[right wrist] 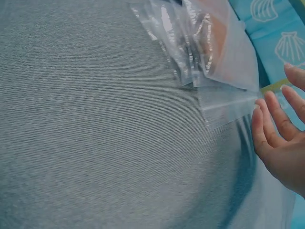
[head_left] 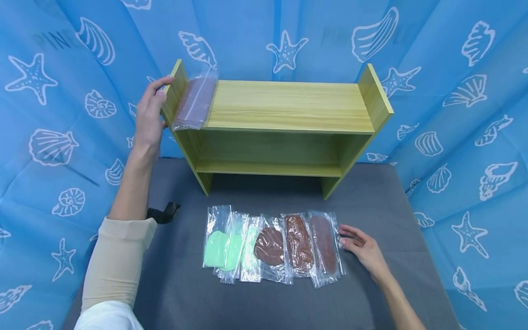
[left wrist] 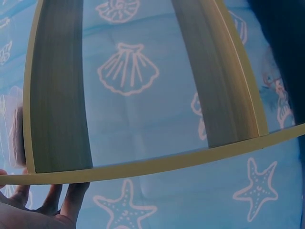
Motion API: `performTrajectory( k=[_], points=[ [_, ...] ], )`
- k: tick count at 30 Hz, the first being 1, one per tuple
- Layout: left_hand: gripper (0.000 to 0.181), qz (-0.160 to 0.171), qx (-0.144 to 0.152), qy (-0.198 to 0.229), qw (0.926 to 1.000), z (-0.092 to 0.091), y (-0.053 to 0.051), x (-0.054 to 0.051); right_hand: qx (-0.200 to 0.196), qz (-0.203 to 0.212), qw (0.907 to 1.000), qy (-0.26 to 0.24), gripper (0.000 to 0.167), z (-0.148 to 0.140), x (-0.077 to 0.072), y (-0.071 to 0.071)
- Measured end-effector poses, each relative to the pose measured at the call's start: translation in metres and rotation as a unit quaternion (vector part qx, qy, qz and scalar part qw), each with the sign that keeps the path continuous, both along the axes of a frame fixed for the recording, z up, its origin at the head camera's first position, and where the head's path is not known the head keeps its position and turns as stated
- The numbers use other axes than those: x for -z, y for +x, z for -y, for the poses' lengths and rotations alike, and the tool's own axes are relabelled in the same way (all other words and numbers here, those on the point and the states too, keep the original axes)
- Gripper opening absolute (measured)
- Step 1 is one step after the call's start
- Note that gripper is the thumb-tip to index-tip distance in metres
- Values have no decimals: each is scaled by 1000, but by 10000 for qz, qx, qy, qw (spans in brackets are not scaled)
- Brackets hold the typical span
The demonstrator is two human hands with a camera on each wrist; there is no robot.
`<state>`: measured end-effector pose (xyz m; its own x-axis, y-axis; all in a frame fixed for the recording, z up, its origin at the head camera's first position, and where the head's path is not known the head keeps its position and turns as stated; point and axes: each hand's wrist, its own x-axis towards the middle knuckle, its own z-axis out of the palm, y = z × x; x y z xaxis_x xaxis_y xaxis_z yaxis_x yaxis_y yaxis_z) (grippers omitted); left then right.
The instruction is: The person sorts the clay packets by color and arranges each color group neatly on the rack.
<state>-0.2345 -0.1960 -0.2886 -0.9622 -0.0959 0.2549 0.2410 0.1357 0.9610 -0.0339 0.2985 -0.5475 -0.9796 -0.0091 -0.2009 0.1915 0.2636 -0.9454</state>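
Broadly, a blue curtain (head_left: pixel 247 39) printed with white shells and starfish is hanging round the scene, and a grey table (head_left: pixel 371 192) is spreading out below it. A wooden shelf (head_left: pixel 284 103) with two boards is standing at the back of the table. Before it, a row of clear bags (head_left: pixel 271 245) is lying across the cloth, overlapping: green bags (head_left: pixel 233 252) are filling the left half, brown bags (head_left: pixel 299 243) the right.

A beige sleeve (head_left: pixel 113 266) is covering part of the left arm. The left hand (head_left: pixel 149 112) is resting with extended fingers against the outer face of the shelf's left side. Well apart from it, the right hand (head_left: pixel 365 250) is holding nothing; its loose fingers are hovering right beside the end bag, and I cannot tell whether they are touching.

On the upper board, one purplish-brown bag (head_left: pixel 200 98) is lying at the left end, against the side. A black strap (head_left: pixel 162 214) is sticking out beside the left forearm.
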Motion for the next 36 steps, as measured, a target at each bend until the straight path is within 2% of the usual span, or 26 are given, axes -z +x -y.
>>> performTrajectory(
  k=[10, 17, 21, 26, 31, 36],
  points=[
    [40, -7, 87, 112, 9999, 1, 0, 1, 193, 439, 9946, 920, 57, 4, 5, 5],
    [40, 16, 119, 229, 9997, 1, 1, 1, 348, 596, 9938, 868, 55, 8, 7, 3],
    [40, 15, 133, 236, 9996, 1, 2, 0, 324, 443, 9956, 761, 53, 10, 9, 5],
    [40, -32, 106, 154, 9998, 1, 2, 1, 286, 210, 9950, 938, 54, 17, 9, 6],
    [40, -39, 64, 89, 9999, 1, 1, 2, 364, 74, 9877, 1522, 58, 25, 12, 4],
    [40, -41, 56, 57, 10000, 0, 1, 2, 380, -78, 9763, 2129, 64, 32, 16, 2]
  ],
)
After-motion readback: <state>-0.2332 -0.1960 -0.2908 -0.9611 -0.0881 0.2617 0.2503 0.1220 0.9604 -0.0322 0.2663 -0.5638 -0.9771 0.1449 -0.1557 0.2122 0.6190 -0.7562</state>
